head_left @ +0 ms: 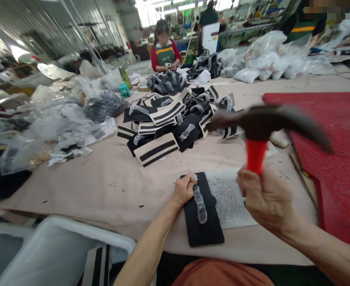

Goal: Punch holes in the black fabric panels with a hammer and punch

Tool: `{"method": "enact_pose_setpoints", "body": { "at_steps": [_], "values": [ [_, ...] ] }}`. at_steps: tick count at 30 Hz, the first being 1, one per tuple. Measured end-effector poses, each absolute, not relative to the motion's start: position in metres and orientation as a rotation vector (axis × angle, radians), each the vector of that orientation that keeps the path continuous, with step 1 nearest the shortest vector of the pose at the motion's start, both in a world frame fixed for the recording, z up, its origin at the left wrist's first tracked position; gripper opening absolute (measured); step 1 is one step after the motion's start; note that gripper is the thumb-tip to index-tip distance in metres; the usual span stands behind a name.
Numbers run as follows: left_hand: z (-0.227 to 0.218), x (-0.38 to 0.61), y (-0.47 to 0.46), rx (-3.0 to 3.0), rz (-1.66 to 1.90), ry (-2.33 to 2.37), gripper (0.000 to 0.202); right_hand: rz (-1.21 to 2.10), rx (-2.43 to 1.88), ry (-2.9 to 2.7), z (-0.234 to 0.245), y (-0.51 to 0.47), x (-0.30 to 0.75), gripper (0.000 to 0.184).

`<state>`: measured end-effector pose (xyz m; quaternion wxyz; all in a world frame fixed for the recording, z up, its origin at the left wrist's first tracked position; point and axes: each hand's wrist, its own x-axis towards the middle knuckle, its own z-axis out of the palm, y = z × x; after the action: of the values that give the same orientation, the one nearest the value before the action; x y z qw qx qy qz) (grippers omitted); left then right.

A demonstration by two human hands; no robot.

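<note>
My right hand [267, 196] is closed round the red handle of a hammer [256, 125], whose dark head is raised above the table and blurred by motion. My left hand [184, 190] pinches a small metal punch-like piece [194, 177] against the top of a black card [203, 210] lying flat in front of me. A clear plastic strip [200, 202] runs down the middle of that card. The card partly lies on a grey speckled pad [231, 198].
A heap of black and cream striped cards [169, 123] fills the table's middle. Plastic bags [58, 115] pile up at the left. A red mat [338, 159] covers the right. A white bin [58, 254] stands at the near left. Another person [165, 49] works at the far end.
</note>
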<state>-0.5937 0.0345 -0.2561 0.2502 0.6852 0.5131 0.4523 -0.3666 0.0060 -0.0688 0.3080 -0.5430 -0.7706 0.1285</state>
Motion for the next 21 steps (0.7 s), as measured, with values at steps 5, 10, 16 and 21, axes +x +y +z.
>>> {"method": "enact_pose_setpoints", "body": {
  "at_steps": [5, 10, 16, 21],
  "values": [
    [-0.254, -0.594, 0.034, 1.895, 1.188, 1.449, 0.018, 0.612, -1.587, -2.434, -0.113, 0.006, -0.352, 0.039],
    [-0.251, -0.592, 0.033, 1.839, 1.227, 1.400, 0.025, 1.155, -1.778, -2.066, -0.136, 0.014, -0.329, 0.044],
    [-0.252, -0.592, 0.033, 1.793, 1.257, 1.390, 0.025, 0.548, -2.057, -2.211, -0.174, 0.009, -0.318, 0.026],
    [-0.247, -0.593, 0.031, 1.787, 1.256, 1.369, 0.023, 0.366, -1.169, -2.526, -0.173, 0.002, -0.376, 0.032]
  ]
}}
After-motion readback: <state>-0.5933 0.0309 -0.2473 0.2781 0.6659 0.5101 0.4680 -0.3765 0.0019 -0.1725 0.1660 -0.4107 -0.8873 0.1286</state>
